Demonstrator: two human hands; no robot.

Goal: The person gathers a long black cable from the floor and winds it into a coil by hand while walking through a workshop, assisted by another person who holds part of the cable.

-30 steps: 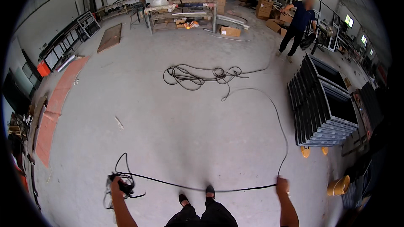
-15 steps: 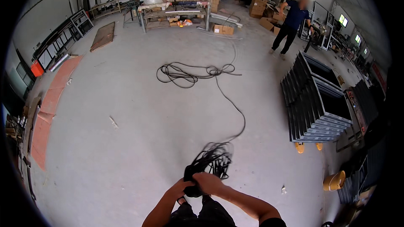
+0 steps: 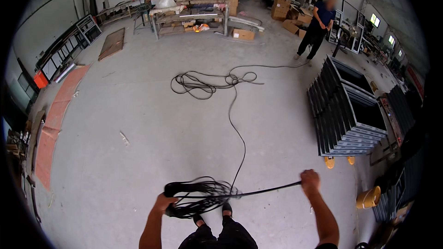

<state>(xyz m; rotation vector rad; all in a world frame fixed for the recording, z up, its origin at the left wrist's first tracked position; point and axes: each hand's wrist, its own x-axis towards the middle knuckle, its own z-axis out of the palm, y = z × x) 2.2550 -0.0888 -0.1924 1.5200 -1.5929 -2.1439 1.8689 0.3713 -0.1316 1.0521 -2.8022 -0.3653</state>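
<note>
Black cable [image 3: 237, 124] is mid-coiling: our left hand [image 3: 165, 201] grips the coil [image 3: 198, 196], our right hand [image 3: 310, 180] clasps the strand, ready for another loop.

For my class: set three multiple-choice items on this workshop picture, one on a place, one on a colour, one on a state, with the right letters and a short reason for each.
1. Where does the loose tangle of cable lie?
A. on the floor between the person and the shelf rack
B. on top of the stacked frames
C. on the shelf rack

2. What colour is the cable?
A. orange
B. black
C. white

3. How is the cable between the two hands?
A. slack on the floor
B. cut in two
C. stretched in the air from the coil to the right hand

Key: 1 A, the tangle rests on the concrete floor in front of the shelf rack, apart from the stacked frames. 2 B, it shows black along its whole run. 3 C, the left hand grips the coil and a strand runs taut to the raised right hand.
</note>
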